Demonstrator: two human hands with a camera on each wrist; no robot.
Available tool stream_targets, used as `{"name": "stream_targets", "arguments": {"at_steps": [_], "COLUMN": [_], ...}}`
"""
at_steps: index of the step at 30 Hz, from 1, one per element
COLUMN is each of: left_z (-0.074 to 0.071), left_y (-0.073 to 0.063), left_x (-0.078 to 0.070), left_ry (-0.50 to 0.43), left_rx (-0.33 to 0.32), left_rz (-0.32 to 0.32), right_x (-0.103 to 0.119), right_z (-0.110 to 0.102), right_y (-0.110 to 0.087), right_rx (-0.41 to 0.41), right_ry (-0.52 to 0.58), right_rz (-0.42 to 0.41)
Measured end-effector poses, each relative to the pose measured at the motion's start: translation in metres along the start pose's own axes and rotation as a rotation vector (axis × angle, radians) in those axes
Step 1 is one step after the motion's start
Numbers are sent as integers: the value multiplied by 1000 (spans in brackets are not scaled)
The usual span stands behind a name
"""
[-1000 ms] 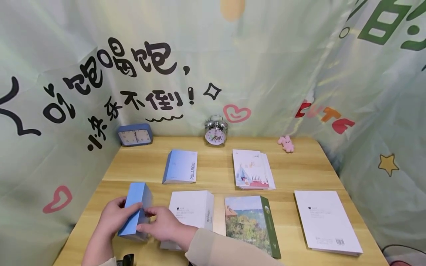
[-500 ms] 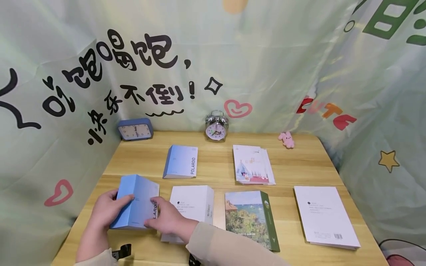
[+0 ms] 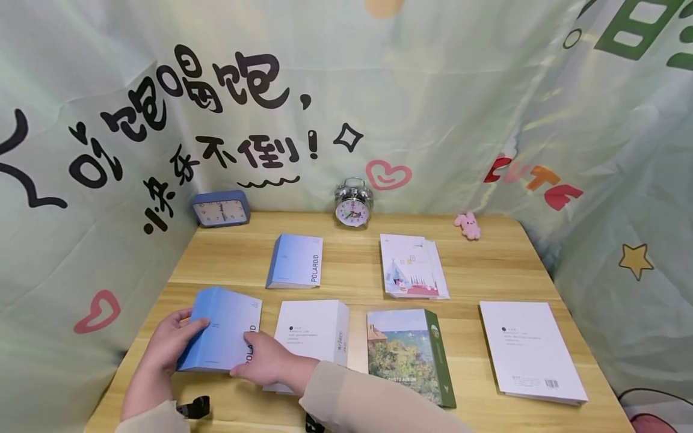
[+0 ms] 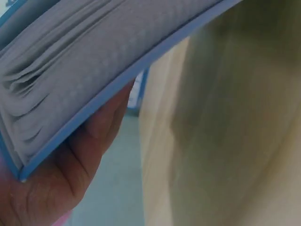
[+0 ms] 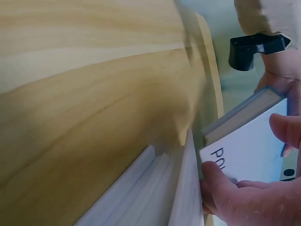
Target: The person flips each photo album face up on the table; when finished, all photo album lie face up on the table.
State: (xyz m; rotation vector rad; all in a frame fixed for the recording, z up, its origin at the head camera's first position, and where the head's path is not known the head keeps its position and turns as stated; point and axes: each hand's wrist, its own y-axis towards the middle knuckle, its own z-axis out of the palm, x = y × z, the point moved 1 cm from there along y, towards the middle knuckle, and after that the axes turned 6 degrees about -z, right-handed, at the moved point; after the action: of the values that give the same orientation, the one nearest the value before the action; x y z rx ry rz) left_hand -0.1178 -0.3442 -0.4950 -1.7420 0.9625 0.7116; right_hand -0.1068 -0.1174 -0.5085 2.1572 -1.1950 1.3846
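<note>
Both hands hold a thick blue-to-white photo album (image 3: 230, 325) marked POLAROID at the front left. My left hand (image 3: 169, 344) grips its spine side, thumb on the cover; in the left wrist view, fingers (image 4: 80, 162) lie under the lower cover and the page edges (image 4: 94, 66) face the camera. The album is tilted there, apart from the wood. My right hand (image 3: 273, 359) pinches the opposite edge, thumb (image 5: 217, 181) over the lettering in the right wrist view. Beside that hand lies a white album (image 3: 308, 325), partly covered by it.
Another blue POLAROID album (image 3: 296, 261) and white cartoon-covered albums (image 3: 408, 267) lie farther back. To the right are a landscape-covered album (image 3: 403, 355) and a white album (image 3: 533, 355). A blue clock (image 3: 221, 210), silver alarm clock (image 3: 353, 210) and pink bunny toy (image 3: 468, 226) line the back.
The blue album has turned from showing mostly its spine to showing its front cover and lettering. Both hands have kept hold of it. The other albums stay put; the head view has shifted slightly.
</note>
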Motion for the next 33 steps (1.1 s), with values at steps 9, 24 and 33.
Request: {"name": "stream_targets", "arguments": {"at_steps": [9, 24, 33], "left_z": [-7, -5, 0], "left_y": [11, 16, 11], "left_x": [12, 26, 22], "left_ry": [45, 261, 393], "left_rx": [4, -158, -197], "left_rz": [-58, -80, -61], "right_x": [6, 5, 4], "right_z": [1, 4, 9], "right_y": [-1, -1, -2], "right_rx": [81, 203, 246], "right_ry": [-74, -223, -359], "right_rz": [9, -66, -119]}}
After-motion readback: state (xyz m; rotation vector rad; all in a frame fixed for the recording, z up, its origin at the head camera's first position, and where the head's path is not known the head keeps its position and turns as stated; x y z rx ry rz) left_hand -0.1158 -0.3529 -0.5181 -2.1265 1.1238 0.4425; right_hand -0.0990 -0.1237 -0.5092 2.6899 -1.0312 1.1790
